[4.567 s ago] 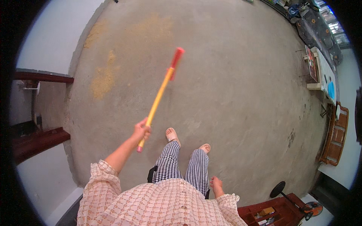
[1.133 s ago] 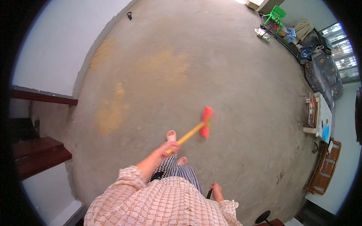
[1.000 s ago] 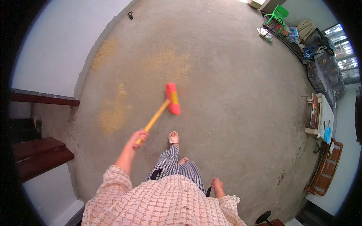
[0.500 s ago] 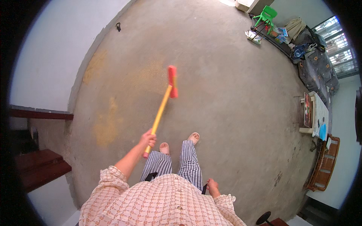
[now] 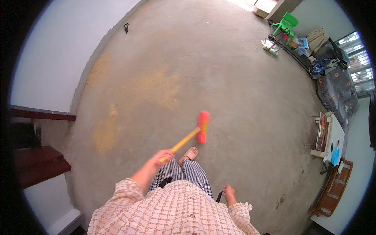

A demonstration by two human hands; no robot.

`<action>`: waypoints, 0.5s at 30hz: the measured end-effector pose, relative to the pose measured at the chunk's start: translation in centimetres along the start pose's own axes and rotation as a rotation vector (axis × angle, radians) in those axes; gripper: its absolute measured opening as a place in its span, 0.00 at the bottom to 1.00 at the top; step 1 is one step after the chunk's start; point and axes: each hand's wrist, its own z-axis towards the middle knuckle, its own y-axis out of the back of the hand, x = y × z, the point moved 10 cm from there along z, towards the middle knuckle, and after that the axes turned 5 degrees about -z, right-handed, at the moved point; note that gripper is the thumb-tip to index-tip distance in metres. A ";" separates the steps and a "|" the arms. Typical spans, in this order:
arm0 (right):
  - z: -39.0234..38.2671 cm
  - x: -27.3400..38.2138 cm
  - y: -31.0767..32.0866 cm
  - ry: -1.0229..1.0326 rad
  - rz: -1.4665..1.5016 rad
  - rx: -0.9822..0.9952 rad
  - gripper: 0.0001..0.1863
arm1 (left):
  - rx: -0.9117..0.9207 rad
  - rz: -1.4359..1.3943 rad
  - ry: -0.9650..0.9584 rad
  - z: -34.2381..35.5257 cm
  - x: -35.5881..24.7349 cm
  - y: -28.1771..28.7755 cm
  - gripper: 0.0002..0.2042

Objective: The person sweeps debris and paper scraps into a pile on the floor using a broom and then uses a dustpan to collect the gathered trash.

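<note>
A toy mallet with a thick red head and a yellow band round its middle is held out over the concrete floor. My left hand is closed round the lower part of its yellow handle. The handle slants up and right from my fist, in front of my checked trousers. My right hand hangs by my right hip with loosely curled fingers, and nothing shows in it. Beside it dangles a black strap. One foot in a pink slipper shows just below the mallet head.
Sandy yellow patches mark the floor at left. A small black object lies near the left wall. Dark red steps stand at lower left. Along the right are a green chair, a patterned sofa, a table and a brown wooden rack.
The mallet has swung down and to the right, its head now closer to my feet. My left hand has moved right with it. The room has shifted slightly downward in view, and one foot is hidden.
</note>
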 end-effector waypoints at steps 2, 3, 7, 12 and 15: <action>0.6 0.5 -0.7 -0.021 -0.067 0.023 0.15 | 0.054 -0.437 -0.025 -5.4 -6.0 3.0 0.02; 0.8 0.8 -0.9 -0.026 -0.076 0.028 0.15 | -0.024 -0.427 -0.114 -7.4 -9.4 5.1 0.01; 1.7 2.8 -1.9 -0.020 -0.123 0.056 0.15 | -0.494 0.241 -0.755 -11.2 -19.5 3.8 0.04; 1.0 4.9 -2.2 0.016 -0.182 0.048 0.15 | -0.598 0.401 -0.943 -9.1 -19.3 0.4 0.14; 0.1 5.8 -2.2 0.002 -0.175 0.027 0.15 | -0.346 0.319 -0.746 -5.3 -16.0 -3.5 0.18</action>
